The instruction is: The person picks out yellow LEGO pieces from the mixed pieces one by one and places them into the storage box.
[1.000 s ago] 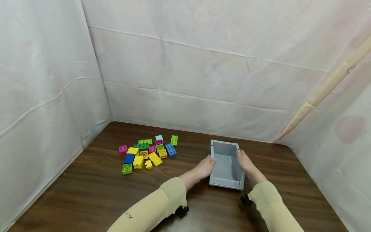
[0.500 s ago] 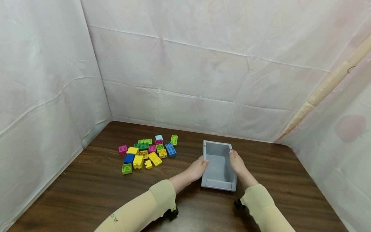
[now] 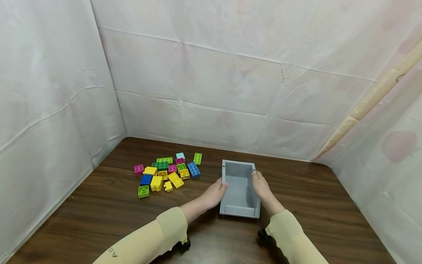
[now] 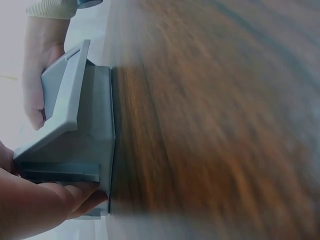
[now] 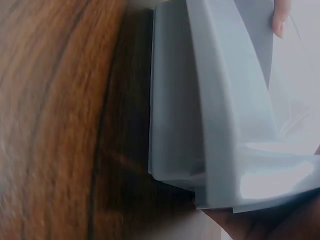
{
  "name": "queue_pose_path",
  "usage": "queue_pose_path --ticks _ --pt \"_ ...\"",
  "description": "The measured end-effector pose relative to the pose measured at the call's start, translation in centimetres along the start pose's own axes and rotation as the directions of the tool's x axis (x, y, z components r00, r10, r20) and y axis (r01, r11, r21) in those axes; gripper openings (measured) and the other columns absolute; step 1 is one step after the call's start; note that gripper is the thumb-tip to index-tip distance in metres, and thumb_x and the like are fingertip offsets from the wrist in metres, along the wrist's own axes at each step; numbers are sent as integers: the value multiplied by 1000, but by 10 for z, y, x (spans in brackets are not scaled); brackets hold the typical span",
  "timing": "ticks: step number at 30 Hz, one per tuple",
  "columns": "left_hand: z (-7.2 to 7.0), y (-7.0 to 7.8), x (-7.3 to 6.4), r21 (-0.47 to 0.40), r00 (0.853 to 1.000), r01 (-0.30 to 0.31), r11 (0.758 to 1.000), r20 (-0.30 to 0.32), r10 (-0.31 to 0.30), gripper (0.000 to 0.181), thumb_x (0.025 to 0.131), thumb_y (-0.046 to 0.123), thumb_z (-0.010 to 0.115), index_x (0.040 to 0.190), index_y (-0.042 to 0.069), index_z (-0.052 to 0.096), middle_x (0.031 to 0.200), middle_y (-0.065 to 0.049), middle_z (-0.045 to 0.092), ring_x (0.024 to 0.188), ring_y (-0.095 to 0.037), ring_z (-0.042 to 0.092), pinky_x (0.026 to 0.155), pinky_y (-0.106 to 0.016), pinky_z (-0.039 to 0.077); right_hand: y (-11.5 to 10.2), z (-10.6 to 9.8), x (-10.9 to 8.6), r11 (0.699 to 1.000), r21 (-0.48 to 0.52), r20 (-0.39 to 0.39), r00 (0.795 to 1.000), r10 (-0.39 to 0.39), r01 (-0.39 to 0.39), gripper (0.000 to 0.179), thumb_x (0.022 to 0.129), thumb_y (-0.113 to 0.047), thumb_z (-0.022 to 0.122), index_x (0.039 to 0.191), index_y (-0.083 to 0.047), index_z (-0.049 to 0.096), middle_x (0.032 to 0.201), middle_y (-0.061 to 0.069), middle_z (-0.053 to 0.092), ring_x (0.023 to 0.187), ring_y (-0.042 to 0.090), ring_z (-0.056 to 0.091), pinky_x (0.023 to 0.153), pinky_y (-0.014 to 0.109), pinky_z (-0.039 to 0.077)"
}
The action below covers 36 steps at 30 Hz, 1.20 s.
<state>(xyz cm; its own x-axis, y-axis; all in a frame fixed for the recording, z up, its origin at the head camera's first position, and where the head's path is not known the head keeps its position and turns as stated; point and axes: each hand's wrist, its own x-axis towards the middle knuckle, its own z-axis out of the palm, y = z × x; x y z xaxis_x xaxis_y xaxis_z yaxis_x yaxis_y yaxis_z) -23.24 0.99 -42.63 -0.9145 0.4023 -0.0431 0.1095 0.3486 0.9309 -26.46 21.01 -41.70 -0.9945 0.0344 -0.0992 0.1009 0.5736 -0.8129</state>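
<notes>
A grey rectangular bin with nothing inside stands on the wooden table between both hands. My left hand grips its left side, thumb over the rim and fingers against the outer wall, as the left wrist view shows with the bin close by. On the opposite side, my right hand holds the right rim; its fingers are partly hidden behind the wall. In the right wrist view the bin's rim fills much of the picture, and its base lies at or very near the tabletop.
Left of the bin lies a loose group of toy building bricks, among them a blue brick, a yellow brick and a lime green brick. The dark wooden table meets a pale cloth wall at the back.
Both hands have moved the grey bin leftward across the table, nearer the bricks. The grip on each side looks the same, and the bricks have stayed in place.
</notes>
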Motion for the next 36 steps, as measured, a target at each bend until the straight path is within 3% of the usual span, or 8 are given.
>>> queue_pose_path --ticks 13,22,36 --pt "-18 -10 -8 43 1000 4 999 25 -5 56 104 26 28 148 -6 14 152 -24 23 139 -35 25 112 -50 24 -9 18 -7 996 84 -7 1000 8 -7 50 102 -24 21 146 1 18 148 30 25 138 43 22 110 57 22" --pt "-32 -11 -17 68 999 22 997 41 -25 56 104 28 28 149 -4 14 153 -22 22 140 -34 25 113 -50 24 -19 31 -10 993 120 -34 999 -6 10 47 103 -21 25 143 2 23 146 31 29 137 43 25 110 57 23" --pt "-49 -19 -26 91 999 30 995 37 -34 57 104 31 28 149 -3 15 152 -22 25 138 -33 29 111 -51 26 -29 47 -12 984 177 14 1000 -12 10 50 103 -21 24 146 3 15 150 29 20 140 42 15 112 57 16"
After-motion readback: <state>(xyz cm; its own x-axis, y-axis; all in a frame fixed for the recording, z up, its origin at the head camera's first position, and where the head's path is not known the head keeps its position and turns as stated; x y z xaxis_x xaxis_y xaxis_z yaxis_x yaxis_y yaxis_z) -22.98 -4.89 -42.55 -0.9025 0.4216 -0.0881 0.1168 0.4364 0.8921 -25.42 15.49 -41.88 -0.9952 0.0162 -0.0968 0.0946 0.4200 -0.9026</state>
